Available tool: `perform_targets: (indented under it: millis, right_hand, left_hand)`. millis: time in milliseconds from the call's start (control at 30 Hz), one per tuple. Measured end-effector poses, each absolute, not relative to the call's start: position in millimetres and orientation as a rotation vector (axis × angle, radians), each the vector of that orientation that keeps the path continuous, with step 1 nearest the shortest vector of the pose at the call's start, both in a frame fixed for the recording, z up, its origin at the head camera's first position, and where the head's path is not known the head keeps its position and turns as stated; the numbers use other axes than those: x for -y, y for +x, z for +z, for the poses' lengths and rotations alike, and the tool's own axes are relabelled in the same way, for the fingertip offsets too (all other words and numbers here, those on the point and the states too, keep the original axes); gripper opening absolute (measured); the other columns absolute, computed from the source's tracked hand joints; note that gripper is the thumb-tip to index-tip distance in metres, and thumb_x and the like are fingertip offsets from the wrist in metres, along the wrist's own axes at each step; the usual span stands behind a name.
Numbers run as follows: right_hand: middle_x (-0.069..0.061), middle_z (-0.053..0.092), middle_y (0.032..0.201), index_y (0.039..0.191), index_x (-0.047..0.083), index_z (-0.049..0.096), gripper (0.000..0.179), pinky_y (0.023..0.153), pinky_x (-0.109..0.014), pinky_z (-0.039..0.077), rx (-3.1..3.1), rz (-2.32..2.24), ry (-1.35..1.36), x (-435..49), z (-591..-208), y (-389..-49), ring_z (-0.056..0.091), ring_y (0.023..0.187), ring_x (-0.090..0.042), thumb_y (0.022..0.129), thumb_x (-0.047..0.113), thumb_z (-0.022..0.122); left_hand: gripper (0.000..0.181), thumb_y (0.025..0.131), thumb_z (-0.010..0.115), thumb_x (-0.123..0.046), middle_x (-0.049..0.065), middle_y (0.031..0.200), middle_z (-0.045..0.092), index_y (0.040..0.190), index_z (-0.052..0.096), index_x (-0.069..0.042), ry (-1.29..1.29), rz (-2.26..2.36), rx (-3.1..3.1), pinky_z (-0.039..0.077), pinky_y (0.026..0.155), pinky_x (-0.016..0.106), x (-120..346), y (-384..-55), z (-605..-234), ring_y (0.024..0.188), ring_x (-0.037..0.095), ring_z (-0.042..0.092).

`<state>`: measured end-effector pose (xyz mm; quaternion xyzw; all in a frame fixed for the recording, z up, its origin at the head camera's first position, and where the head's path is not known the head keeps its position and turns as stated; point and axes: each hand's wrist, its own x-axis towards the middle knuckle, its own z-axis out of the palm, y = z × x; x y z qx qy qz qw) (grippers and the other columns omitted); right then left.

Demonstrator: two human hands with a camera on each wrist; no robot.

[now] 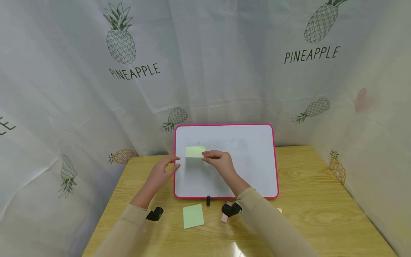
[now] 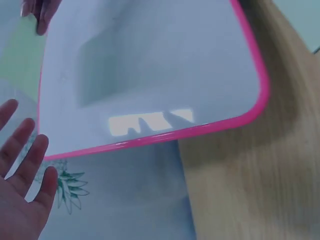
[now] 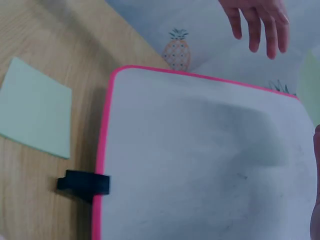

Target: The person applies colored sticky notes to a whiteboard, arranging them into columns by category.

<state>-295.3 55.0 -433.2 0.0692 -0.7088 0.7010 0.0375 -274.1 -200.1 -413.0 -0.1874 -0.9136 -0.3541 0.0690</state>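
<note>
A whiteboard point(image 1: 253, 167) with a pink frame stands tilted on the table. My right hand point(image 1: 224, 166) pinches a pale green sticky note point(image 1: 194, 152) by its right edge, in front of the board's left half. Beneath the note, a soft shadow falls on the board. At the board's left edge is my left hand point(image 1: 161, 172), fingers spread and nothing held. The left wrist view shows this left hand point(image 2: 25, 185) with its fingers apart beside the pink frame. Only a sliver of the right hand point(image 3: 316, 175) appears in the right wrist view, below the note point(image 3: 310, 87).
A green sticky note pad point(image 1: 193, 216) lies on the wooden table point(image 1: 314, 185) before the board. A black clip point(image 1: 208, 200) sits at the board's lower edge. A pink strip point(image 1: 224, 218) is partly hidden by the right wrist's camera. Behind hangs a pineapple-print curtain point(image 1: 218, 71).
</note>
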Motion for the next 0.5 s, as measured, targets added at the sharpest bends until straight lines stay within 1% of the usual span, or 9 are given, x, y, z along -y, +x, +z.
perform_targets:
  millis: [133,267,400,500]
  right_hand:
    - [-0.004,0.072,0.109,0.094,0.005,0.079,0.015,0.082,-0.026,0.054,2.148,2.174,0.246,-49.0,-427.1,-307.8,0.061,0.110,-0.017,0.080,0.011,0.081]
    - [-0.007,0.071,0.112,0.096,0.000,0.077,0.019,0.083,-0.027,0.054,2.116,2.212,0.270,-43.2,-423.8,-321.0,0.062,0.110,-0.018,0.079,0.008,0.081]
    - [-0.006,0.071,0.109,0.095,-0.003,0.076,0.019,0.081,-0.026,0.054,2.112,2.185,0.270,-38.0,-420.2,-333.5,0.064,0.107,-0.017,0.078,0.004,0.081]
    - [-0.004,0.072,0.106,0.094,-0.002,0.077,0.017,0.081,-0.026,0.055,2.116,2.143,0.279,-34.3,-416.5,-342.4,0.065,0.105,-0.015,0.078,0.002,0.081]
  left_hand:
    - [0.036,0.098,0.060,-0.026,0.010,0.129,0.055,0.129,0.061,-0.007,-0.525,-1.089,2.713,0.041,0.099,0.054,200.3,-287.0,-406.7,0.118,0.032,0.050]
    - [0.036,0.099,0.058,-0.029,0.010,0.130,0.055,0.130,0.060,-0.009,-0.501,-1.149,2.674,0.040,0.100,0.055,199.3,-297.0,-403.8,0.119,0.033,0.050]
    - [0.035,0.099,0.059,-0.026,0.012,0.130,0.055,0.129,0.060,-0.009,-0.495,-1.200,2.641,0.040,0.098,0.057,196.5,-303.3,-402.1,0.119,0.036,0.050]
    - [0.034,0.099,0.058,-0.024,0.011,0.130,0.054,0.130,0.060,-0.009,-0.466,-1.211,2.637,0.041,0.098,0.055,194.4,-308.2,-400.2,0.118,0.034,0.049]
